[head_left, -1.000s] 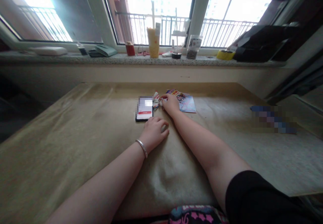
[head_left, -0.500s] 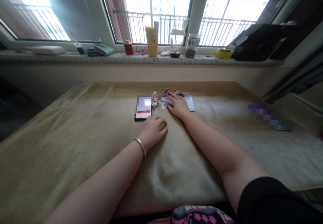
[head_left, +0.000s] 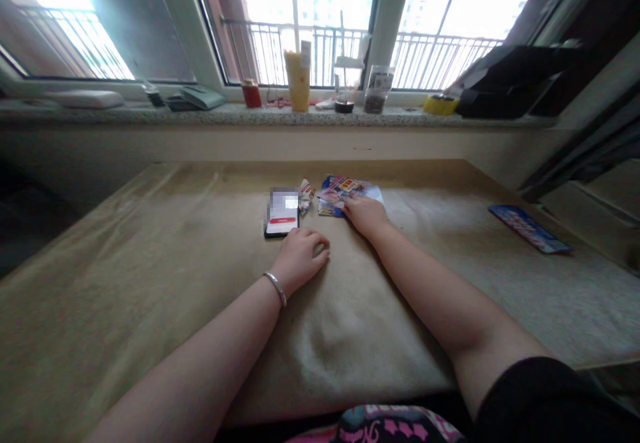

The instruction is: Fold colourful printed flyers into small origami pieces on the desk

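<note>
My left hand [head_left: 301, 254] rests on the table just below the phone [head_left: 283, 223], thumb and fingers apart with nothing held. The phone lies flat, its lit screen partly blurred out. At the lower right of a small pile of colourful printed sheets [head_left: 345, 188], my right hand [head_left: 366, 216] has its fingers bunched together. Their tips touch the pile; what they pinch, if anything, is hidden. A pale blue-white sheet [head_left: 374, 193] shows behind that hand. Between phone and pile sits a crumpled red-and-white wrapper [head_left: 306, 191].
A blue printed strip [head_left: 530, 228] lies at the right of the cloth-covered table [head_left: 175, 263]. Along the windowsill [head_left: 200, 116] stand a yellow cup [head_left: 298, 83], a red jar [head_left: 251, 94], a clear container [head_left: 377, 93], yellow tape [head_left: 441, 104] and a black bag [head_left: 505, 86].
My right hand has drawn slightly right and back, its fingers going from spread over the pile to bunched, uncovering more printed sheets. My left hand stays beside the phone.
</note>
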The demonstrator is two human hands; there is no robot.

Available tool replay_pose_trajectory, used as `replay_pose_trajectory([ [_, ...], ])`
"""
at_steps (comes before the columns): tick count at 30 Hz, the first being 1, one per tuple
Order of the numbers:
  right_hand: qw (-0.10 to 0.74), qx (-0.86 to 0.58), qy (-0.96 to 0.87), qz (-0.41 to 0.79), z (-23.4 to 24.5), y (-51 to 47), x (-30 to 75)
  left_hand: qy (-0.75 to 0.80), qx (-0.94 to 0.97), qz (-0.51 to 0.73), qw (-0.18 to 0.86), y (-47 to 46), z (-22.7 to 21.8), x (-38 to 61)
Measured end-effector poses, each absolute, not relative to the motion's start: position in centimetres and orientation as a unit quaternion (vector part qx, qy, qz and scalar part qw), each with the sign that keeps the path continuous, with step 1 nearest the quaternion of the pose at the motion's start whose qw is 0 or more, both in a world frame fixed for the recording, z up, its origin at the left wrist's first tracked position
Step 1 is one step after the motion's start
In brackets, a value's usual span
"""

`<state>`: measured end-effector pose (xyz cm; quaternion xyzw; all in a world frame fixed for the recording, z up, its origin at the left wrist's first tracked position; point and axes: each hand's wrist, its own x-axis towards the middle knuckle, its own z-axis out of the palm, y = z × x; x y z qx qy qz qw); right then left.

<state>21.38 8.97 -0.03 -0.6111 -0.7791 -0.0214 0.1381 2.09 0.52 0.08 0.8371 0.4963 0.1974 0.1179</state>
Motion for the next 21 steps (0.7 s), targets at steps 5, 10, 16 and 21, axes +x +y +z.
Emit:
replay_pose_trajectory([
  [5,0.088,-0.612,-0.782,-0.073,0.4,8.1,22.5,0.497,0.837,0.197,0.116,0.5,0.1,2.2],
  [10,0.105,-0.587,-0.796,-0.105,0.7,7.0,23.2,0.5,0.836,0.193,0.114,0.4,0.3,2.2],
  [16,0.114,-0.504,-0.84,-0.167,1.2,3.9,24.1,0.518,0.824,0.199,0.118,0.5,0.0,2.2],
  [21,0.144,-0.453,-0.872,-0.117,0.6,1.5,24.5,0.535,0.807,0.218,0.123,0.4,0.0,2.4],
])
